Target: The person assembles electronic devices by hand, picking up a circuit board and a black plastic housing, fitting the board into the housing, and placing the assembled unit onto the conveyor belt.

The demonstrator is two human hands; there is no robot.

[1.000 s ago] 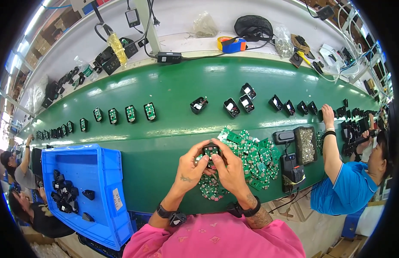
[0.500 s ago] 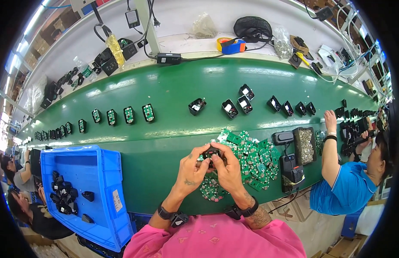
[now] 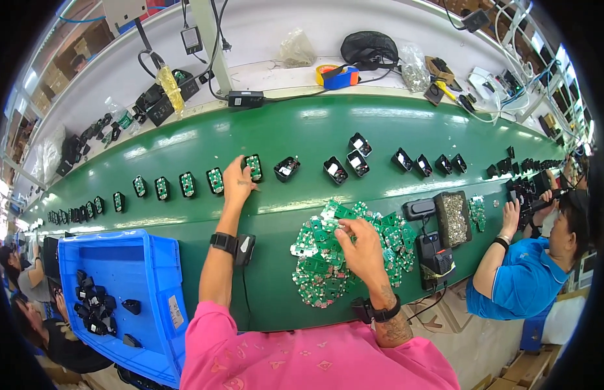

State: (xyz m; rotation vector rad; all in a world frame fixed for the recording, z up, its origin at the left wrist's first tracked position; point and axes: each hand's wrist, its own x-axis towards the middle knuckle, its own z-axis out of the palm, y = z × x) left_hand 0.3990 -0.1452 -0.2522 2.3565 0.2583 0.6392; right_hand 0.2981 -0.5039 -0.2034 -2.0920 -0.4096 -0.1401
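Note:
My left hand (image 3: 237,184) reaches to the row on the green bench, thumb and fingers around a small black plastic housing (image 3: 253,168) with a green circuit board in its open top. My right hand (image 3: 363,252) hovers over the heap of loose green circuit boards (image 3: 318,266). Its fingers are bent and a little apart, with nothing plainly between them. Left of the held housing, several like it stand in line, the nearest housing (image 3: 214,181) also showing a green board. To its right sits a black housing (image 3: 287,169) with wires and a white part inside.
A blue crate (image 3: 160,266) with black parts stands at the left. Right of the heap are a black corded device (image 3: 435,257) and a tray of small metal parts (image 3: 453,220). A co-worker in a blue shirt (image 3: 520,279) sits at the right. A shelf (image 3: 276,77) runs behind the bench.
My hands have parted from working together on a black housing. My left hand has moved forward and left to the row with a housing; my right hand has shifted right over the boards.

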